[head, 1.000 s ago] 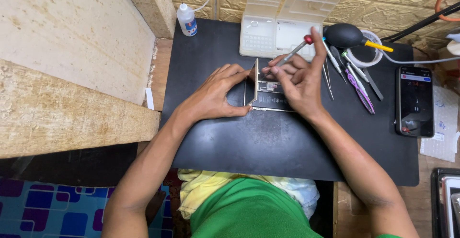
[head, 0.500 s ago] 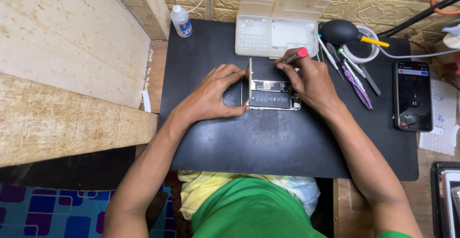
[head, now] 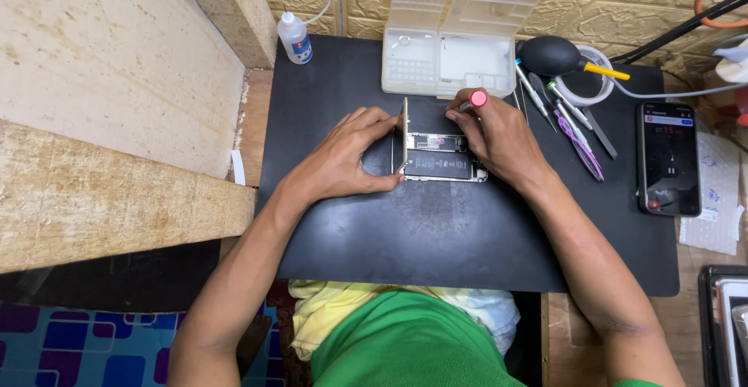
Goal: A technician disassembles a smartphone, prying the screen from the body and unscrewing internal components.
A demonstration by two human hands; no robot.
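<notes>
An opened smartphone (head: 440,161) lies in the middle of the black mat (head: 436,239) on the surface, its inside parts showing. The left hand (head: 343,157) touches its left end, and the fingers hold the lifted screen panel (head: 403,134) upright on its edge. The right hand (head: 499,137) is at the far right end of the phone, its fingers closed around a screwdriver with a red cap (head: 475,100). Farther away stands a clear parts box (head: 452,40). To the right lie tweezers and small tools (head: 573,118), then another phone (head: 668,157).
</notes>
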